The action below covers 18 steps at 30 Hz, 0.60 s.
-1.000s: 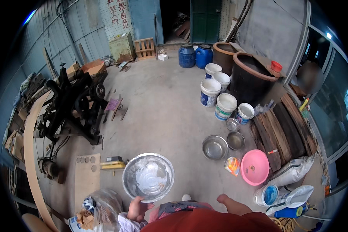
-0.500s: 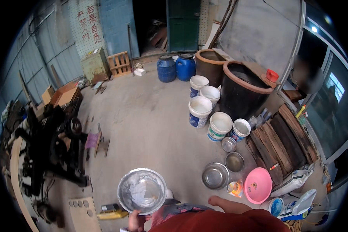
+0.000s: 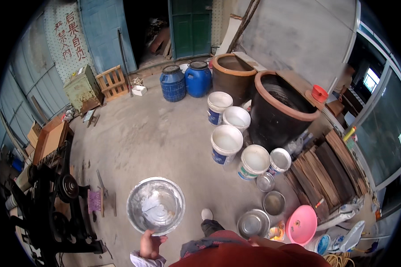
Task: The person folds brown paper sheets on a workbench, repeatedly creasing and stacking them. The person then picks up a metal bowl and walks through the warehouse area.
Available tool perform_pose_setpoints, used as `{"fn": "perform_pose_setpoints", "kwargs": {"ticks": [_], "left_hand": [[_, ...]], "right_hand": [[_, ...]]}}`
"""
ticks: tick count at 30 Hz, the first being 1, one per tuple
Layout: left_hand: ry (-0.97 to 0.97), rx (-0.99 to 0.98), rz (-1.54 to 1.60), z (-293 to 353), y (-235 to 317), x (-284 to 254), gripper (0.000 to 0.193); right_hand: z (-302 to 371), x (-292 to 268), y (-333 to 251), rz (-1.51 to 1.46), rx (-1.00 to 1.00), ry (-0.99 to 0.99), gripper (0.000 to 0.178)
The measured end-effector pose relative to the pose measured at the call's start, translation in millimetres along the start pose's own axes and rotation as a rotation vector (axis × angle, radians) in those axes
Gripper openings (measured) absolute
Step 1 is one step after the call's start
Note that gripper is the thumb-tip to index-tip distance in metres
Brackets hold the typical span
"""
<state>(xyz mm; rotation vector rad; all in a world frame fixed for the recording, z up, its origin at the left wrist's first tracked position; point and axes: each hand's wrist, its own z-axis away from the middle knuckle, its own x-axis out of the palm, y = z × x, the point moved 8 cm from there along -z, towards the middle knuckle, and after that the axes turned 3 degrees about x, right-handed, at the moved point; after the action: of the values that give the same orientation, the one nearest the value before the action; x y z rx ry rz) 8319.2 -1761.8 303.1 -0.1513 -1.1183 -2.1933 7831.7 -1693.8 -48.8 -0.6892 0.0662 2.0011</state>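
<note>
A wide silver metal basin (image 3: 156,205) with white residue over its inner bottom hangs above the floor in front of me. My left hand (image 3: 151,244), in a light sleeve, grips its near rim, thumb over the edge. My right hand (image 3: 263,241) shows only in part at the edge of my red clothing; its fingers are hidden. Closest to that hand are a shallow steel basin (image 3: 253,223) and an orange-and-white packet (image 3: 276,232) on the floor. Beside the packet sits a pink plastic basin (image 3: 302,224).
Several white buckets (image 3: 226,139) stand before two big clay-rimmed vats (image 3: 283,113). Two blue barrels (image 3: 172,84) are farther back. Wooden planks (image 3: 323,169) lie stacked at right. Black machinery (image 3: 58,209) takes up the near left. A doorway (image 3: 149,35) opens at the back.
My view has shifted forward and turned, and my foot now shows ahead of me. The metal basin stays in my left hand. My right hand has drawn in against my clothing.
</note>
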Motion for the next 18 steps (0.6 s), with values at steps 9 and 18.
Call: {"fn": "perform_pose_setpoints", "kwargs": {"ticks": [9,18], "left_hand": [[-0.026,-0.077,0.051,-133,91,85,0.048],[0.008,-0.092,0.064,-325,194,123,0.049]], "right_hand": [[-152,-294,132,0.222,0.042,0.186,0.027],[-263,-579,167,-0.533,0.073,0.609,0.022]]}}
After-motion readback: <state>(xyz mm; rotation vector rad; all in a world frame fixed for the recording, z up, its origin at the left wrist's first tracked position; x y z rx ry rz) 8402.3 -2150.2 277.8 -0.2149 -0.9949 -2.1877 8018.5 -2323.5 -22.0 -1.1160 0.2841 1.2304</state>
